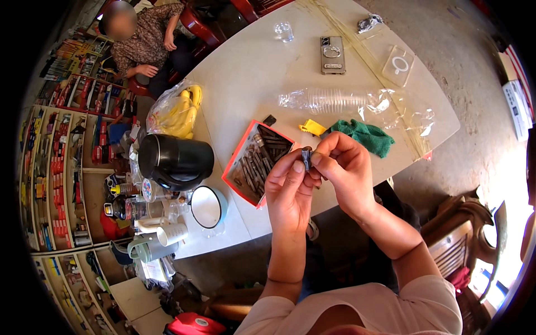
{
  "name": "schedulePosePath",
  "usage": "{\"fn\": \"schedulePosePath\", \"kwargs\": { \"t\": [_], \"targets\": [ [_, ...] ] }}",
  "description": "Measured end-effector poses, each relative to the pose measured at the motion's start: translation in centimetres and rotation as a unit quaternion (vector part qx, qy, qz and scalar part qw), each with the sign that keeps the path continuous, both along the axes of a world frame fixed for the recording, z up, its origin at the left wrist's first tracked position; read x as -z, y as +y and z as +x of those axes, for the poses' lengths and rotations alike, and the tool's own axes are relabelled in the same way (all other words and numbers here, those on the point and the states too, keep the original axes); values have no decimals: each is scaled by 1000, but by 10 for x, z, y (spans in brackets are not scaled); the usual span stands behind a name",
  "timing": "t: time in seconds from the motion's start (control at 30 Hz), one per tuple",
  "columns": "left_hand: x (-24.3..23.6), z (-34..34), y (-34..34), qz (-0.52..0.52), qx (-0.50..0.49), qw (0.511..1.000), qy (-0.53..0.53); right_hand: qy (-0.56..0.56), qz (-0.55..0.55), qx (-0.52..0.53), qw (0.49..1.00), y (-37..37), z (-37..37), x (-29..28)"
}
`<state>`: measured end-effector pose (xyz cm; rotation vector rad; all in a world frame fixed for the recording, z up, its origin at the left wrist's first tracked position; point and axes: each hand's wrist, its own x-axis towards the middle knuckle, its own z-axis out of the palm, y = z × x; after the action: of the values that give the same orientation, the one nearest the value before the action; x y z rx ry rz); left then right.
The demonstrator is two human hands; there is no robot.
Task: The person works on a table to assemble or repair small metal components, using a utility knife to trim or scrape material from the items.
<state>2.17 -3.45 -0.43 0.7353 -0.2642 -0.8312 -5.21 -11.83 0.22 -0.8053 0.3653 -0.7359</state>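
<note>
1. While both hands meet above the table's near edge, the left hand [287,187] and right hand [346,170] pinch one small dark metal piece [306,156] between them.
2. Left thumb and forefinger are narrow, closed on the piece's lower end; the remaining fingers curl loosely into the palm.
3. Right fingers are narrow too, thumb and fingertips gripping the piece from the other side, so the two hands touch at the pinch.
4. That piece sits upright, held in the air just beside the red tray [254,162], not resting on anything.
5. Look into the tray: dark metal bits lie packed side by side in it, and it sits tilted on the white table [251,72], just left of the hands.
6. Behind the right hand lies a green cloth [365,135], with a small yellow part [312,128] just beside it.
7. Farther back, a clear plastic sleeve of cups [340,101] stretches across the table.
8. Near the far edge rests a phone [333,54], with a clear case [398,65] to its right and a small glass [284,32] to its left.
9. Over on the left stand a black kettle [175,162], a bag of bananas [177,111] behind it, and a round mirror [206,206] in front.
10. Another person [148,42] sits at the far left corner, well apart from the hands.
</note>
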Motion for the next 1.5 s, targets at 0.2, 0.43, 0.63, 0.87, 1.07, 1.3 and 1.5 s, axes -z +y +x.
{"fn": "schedulePosePath", "kwargs": {
  "t": [0.2,0.43,0.63,0.87,1.07,1.3,1.5],
  "targets": [
    [0,0,0,16,-19,999,-38,10,-1,9,1000,0,2,1],
    [3,-3,-4,63,-78,986,-133,46,-32,35,998,-1,4,4],
    [5,0,-3,76,-82,975,-191,57,-37,32,997,-1,2,4],
    [6,-4,-3,76,-94,953,-278,72,-57,62,994,1,0,2],
    [4,-6,-3,66,-100,953,-278,61,-64,70,994,4,0,4],
    [4,-8,-3,52,-109,956,-269,55,-73,69,993,6,0,4],
    [5,-9,-2,53,-117,949,-287,46,-43,65,996,6,-2,1]
  ]
}}
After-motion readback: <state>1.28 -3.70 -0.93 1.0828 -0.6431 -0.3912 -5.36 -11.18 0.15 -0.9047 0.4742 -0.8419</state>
